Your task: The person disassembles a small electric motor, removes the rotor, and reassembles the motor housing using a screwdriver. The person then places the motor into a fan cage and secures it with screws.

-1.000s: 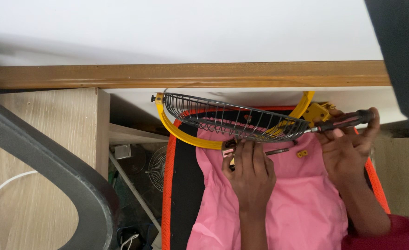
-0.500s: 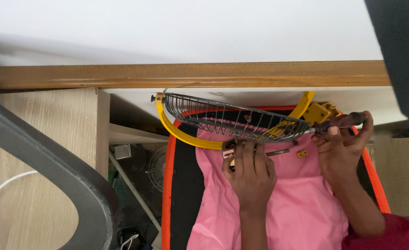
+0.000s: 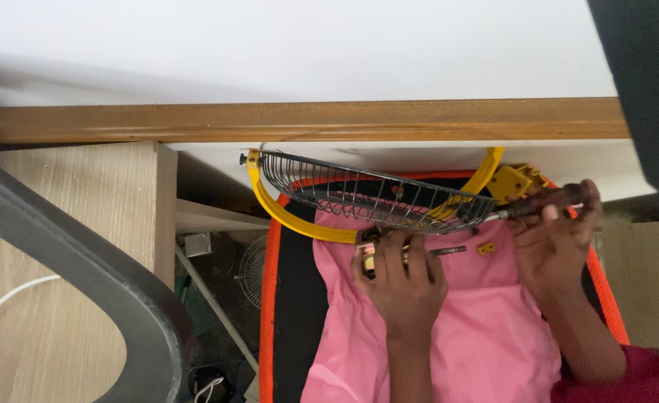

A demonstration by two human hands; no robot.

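Left hand (image 3: 402, 277) sits low in the middle, back of hand up, fingers curled closed around a small metal part (image 3: 369, 240) at the bottom edge of the wire fan guard (image 3: 370, 198). What exactly the part is, cannot tell, mostly hidden by fingers. A thin metal rod (image 3: 449, 251) pokes out just right of that hand.

Right hand (image 3: 555, 240) is at the right, fingers wrapped tight on a dark screwdriver (image 3: 546, 201), held near level, its shaft pointing left to the guard's right edge.

Fan guard is tilted, seen nearly edge-on, with a yellow ring (image 3: 299, 220) around it. It sits just under the wooden table edge (image 3: 292, 121), above the lap. A yellow block (image 3: 514, 181) is at the ring's right end, just beside the screwdriver.

Pink cloth (image 3: 464, 328) covers the lap under both hands, lying on a black seat with orange trim (image 3: 269, 298). A small yellow piece (image 3: 485, 248) lies on the cloth between the hands.

Left side: light wood cabinet (image 3: 68, 216), grey curved bar (image 3: 83, 276), white cable (image 3: 4, 306).
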